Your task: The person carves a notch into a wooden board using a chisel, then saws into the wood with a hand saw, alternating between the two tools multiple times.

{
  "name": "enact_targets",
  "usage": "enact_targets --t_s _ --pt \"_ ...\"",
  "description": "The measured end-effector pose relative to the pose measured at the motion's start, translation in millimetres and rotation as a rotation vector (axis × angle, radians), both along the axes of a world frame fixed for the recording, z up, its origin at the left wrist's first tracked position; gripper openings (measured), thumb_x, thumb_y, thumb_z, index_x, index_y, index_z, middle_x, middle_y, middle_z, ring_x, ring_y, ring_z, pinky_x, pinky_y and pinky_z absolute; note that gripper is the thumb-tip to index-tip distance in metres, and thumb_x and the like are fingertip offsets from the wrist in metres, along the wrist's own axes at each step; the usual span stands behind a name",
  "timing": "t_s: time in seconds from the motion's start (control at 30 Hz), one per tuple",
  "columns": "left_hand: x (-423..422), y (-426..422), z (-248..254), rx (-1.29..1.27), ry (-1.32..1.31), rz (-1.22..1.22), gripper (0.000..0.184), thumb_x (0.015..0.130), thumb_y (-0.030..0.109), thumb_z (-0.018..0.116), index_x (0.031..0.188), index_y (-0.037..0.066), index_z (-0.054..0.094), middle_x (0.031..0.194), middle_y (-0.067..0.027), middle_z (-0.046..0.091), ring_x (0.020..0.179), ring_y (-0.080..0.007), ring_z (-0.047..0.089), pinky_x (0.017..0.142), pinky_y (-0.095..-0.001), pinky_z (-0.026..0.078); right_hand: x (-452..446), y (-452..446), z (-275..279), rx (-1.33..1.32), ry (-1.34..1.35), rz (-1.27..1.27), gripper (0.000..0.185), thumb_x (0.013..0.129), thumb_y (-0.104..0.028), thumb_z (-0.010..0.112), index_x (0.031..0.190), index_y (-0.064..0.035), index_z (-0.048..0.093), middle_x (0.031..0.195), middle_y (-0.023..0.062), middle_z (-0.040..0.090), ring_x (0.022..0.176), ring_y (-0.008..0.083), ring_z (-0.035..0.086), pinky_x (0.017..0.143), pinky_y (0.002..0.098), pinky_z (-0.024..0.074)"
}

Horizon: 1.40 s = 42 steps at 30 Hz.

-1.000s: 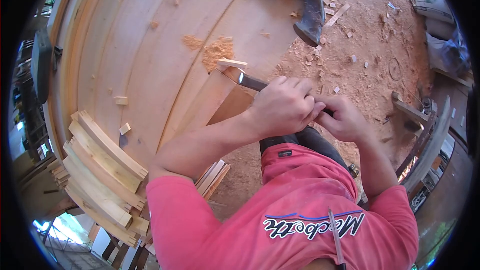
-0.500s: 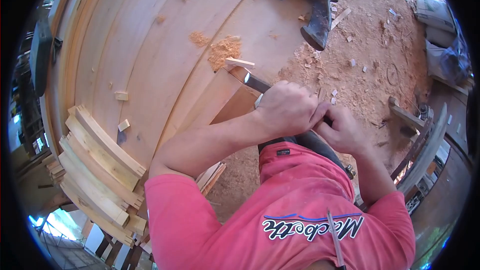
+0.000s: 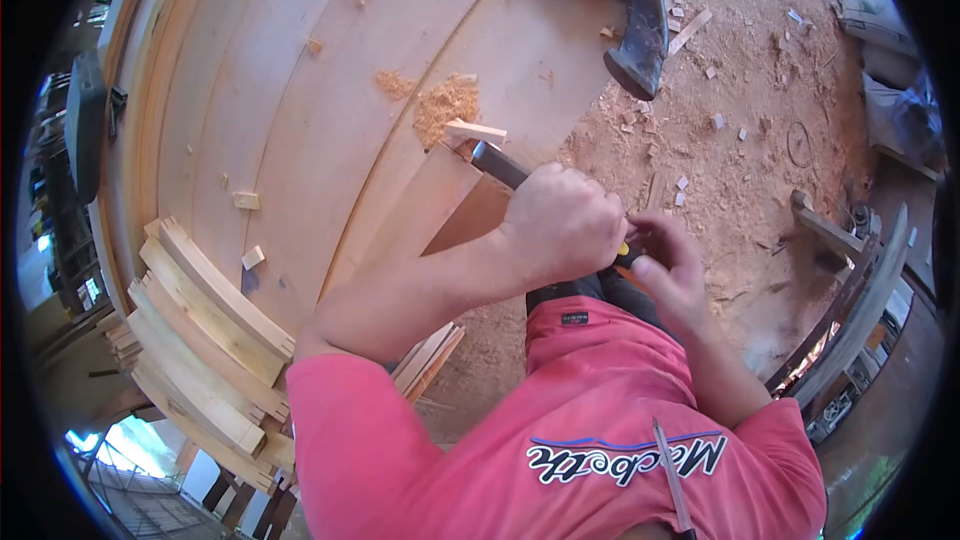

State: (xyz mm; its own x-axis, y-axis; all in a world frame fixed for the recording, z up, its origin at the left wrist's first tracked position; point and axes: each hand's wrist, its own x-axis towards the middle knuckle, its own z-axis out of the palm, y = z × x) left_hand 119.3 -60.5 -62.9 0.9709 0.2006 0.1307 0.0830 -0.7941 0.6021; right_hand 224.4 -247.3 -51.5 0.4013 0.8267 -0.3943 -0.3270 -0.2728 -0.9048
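My left hand (image 3: 565, 220) is wrapped around a chisel (image 3: 503, 166), whose flat metal end points up and left. The blade tip sits at the end of a wooden piece (image 3: 425, 195), beside a small loose wood strip (image 3: 478, 130). My right hand (image 3: 672, 265) is at the chisel's rear end, fingers curled about the black handle, where a bit of yellow shows. A mound of sawdust (image 3: 447, 108) lies just beyond the tip. My left fingers hide the middle of the chisel.
Curved wooden pieces (image 3: 215, 325) are stacked at the left on the broad wooden work surface (image 3: 300, 110). Small offcuts (image 3: 253, 257) lie on it. A dark, curved metal tool part (image 3: 640, 50) juts in at the top. Shavings cover the ground (image 3: 740, 160) at the right.
My right hand has loosened and turned around the handle end, so that the yellow part shows. The left hand has shifted slightly left with the chisel.
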Motion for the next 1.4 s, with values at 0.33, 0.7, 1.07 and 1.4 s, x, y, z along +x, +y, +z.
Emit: enact_targets --t_s 0.33,0.7,1.07,1.4 --pt "3 -2 5 -0.03 -0.088 -0.037 0.023 0.08 0.018 0.066 0.06 0.009 0.06 0.06 -0.0109 0.062 0.057 -0.0284 0.063 0.059 -0.0403 0.049 12 2 42 -0.187 -0.516 0.38 0.043 0.089 0.0 0.066 0.132 0.0022 0.063 0.101 0.0193 0.069 0.091 0.0309 0.069 0.081 0.0357 0.0533" --pt "16 -6 9 -0.054 -0.073 0.056 0.026 0.084 0.02 0.064 0.062 0.006 0.063 0.061 -0.0125 0.063 0.058 -0.0303 0.066 0.059 -0.0418 0.052 18 6 17 -0.068 -0.506 0.381 0.031 0.088 -0.003 0.066 0.119 -0.0001 0.065 0.105 0.0167 0.068 0.094 0.0313 0.067 0.083 0.0366 0.0528" --pt "15 -1 13 -0.168 0.187 0.011 0.027 0.085 0.022 0.061 0.064 0.006 0.066 0.066 -0.015 0.067 0.064 -0.0349 0.069 0.063 -0.0455 0.056 11 -63 -28 0.033 -0.222 -0.59 0.029 0.105 -0.031 0.043 0.114 -0.0051 0.053 0.096 0.0044 0.053 0.082 0.0151 0.049 0.077 0.0299 0.0415" --pt "12 -1 9 -0.105 0.174 0.028 0.029 0.086 0.024 0.061 0.062 0.008 0.067 0.064 -0.0145 0.067 0.063 -0.0327 0.069 0.061 -0.044 0.056 6 -98 -29 0.157 -0.212 -0.486 0.043 0.102 -0.041 0.043 0.119 -0.0024 0.05 0.105 0.0079 0.05 0.093 0.0183 0.049 0.085 0.0365 0.0426"
